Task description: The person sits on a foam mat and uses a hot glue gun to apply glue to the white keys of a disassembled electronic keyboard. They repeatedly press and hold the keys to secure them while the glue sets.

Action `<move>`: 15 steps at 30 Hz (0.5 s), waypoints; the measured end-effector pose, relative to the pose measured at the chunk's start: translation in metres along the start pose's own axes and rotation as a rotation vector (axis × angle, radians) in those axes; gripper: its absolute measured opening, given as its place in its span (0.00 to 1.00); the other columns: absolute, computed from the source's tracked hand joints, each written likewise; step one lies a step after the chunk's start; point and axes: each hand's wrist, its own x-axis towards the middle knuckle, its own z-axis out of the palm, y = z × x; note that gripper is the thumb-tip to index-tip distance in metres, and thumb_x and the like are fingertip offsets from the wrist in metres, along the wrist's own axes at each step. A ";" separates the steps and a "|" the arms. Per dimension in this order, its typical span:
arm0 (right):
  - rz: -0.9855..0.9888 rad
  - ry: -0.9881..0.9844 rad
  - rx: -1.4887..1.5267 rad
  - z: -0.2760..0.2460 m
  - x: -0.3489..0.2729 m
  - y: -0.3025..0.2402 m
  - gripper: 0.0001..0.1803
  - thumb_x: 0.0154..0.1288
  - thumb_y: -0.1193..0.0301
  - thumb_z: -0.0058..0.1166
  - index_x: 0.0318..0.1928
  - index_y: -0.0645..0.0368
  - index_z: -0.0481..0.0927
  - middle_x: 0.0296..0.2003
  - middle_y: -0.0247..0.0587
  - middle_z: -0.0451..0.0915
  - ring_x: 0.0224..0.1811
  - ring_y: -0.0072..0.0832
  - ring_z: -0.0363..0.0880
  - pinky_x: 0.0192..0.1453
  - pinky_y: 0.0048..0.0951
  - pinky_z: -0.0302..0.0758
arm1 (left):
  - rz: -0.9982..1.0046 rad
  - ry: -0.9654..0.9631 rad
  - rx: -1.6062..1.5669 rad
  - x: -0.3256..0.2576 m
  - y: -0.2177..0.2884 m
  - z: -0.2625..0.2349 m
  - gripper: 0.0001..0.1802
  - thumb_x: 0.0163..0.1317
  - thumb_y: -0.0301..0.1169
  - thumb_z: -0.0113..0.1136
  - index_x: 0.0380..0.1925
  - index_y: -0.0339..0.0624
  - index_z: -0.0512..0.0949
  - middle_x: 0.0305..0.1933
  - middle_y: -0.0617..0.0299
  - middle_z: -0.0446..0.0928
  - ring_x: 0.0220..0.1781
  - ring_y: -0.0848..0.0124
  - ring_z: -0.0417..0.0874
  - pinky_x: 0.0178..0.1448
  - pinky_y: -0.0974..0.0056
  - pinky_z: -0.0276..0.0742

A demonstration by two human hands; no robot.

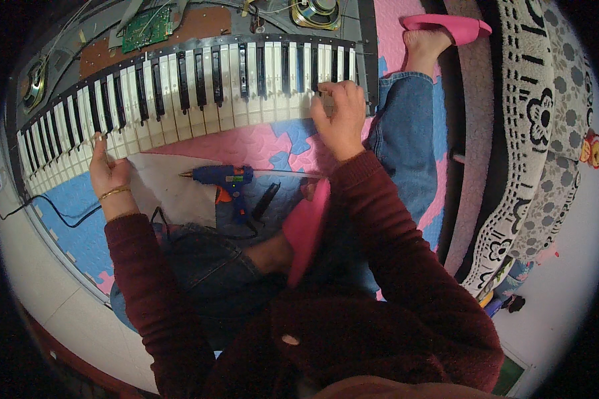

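A piano-style keyboard [206, 116] with black and white keys lies across the far side in front of me. My left hand [110, 169], a gold-coloured bangle at its wrist, reaches the front of the keys toward the left end. Its index finger is stretched onto them and the thumb stands apart. Near the right end, my right hand [343, 120] rests over the white keys with bent fingers, thumb and index finger apart and touching the keys. Neither hand visibly grips anything. Between my forearms, a blue glue gun [223, 176] with an orange trigger lies on its side.
Behind the keys, the opened instrument case holds a green circuit board [146, 32], loose wires and speakers [316, 12]. A black-handled tool [266, 199] and a white sheet [170, 186] lie near the glue gun. Pink and blue foam mats [246, 143] cover the floor; a patterned cover [512, 166] hangs at right.
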 end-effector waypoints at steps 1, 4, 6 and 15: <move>-0.038 -0.010 0.028 0.000 0.001 -0.001 0.14 0.52 0.68 0.64 0.41 0.52 0.82 0.36 0.40 0.74 0.42 0.43 0.72 0.46 0.42 0.68 | -0.003 0.033 -0.012 -0.001 0.000 0.001 0.22 0.66 0.29 0.66 0.60 0.42 0.77 0.57 0.60 0.80 0.56 0.64 0.81 0.61 0.54 0.79; -0.124 -0.038 0.082 0.004 0.004 -0.008 0.16 0.50 0.64 0.65 0.41 0.50 0.82 0.37 0.38 0.74 0.43 0.42 0.71 0.45 0.43 0.66 | 0.008 0.025 -0.047 -0.005 -0.001 0.003 0.23 0.66 0.28 0.65 0.61 0.41 0.77 0.57 0.60 0.80 0.57 0.64 0.80 0.63 0.53 0.77; -0.151 -0.065 0.065 0.008 0.005 -0.013 0.16 0.50 0.63 0.66 0.41 0.49 0.82 0.37 0.37 0.74 0.43 0.41 0.71 0.45 0.42 0.66 | -0.032 -0.003 -0.043 -0.007 0.000 0.004 0.23 0.66 0.29 0.65 0.61 0.41 0.77 0.57 0.60 0.79 0.58 0.63 0.79 0.65 0.53 0.76; -0.191 -0.069 0.029 0.013 0.011 -0.019 0.10 0.51 0.68 0.65 0.37 0.49 0.84 0.35 0.35 0.73 0.41 0.40 0.70 0.44 0.40 0.66 | 0.013 -0.031 -0.104 -0.001 -0.003 0.002 0.21 0.66 0.27 0.65 0.59 0.38 0.77 0.56 0.59 0.80 0.57 0.63 0.80 0.64 0.53 0.78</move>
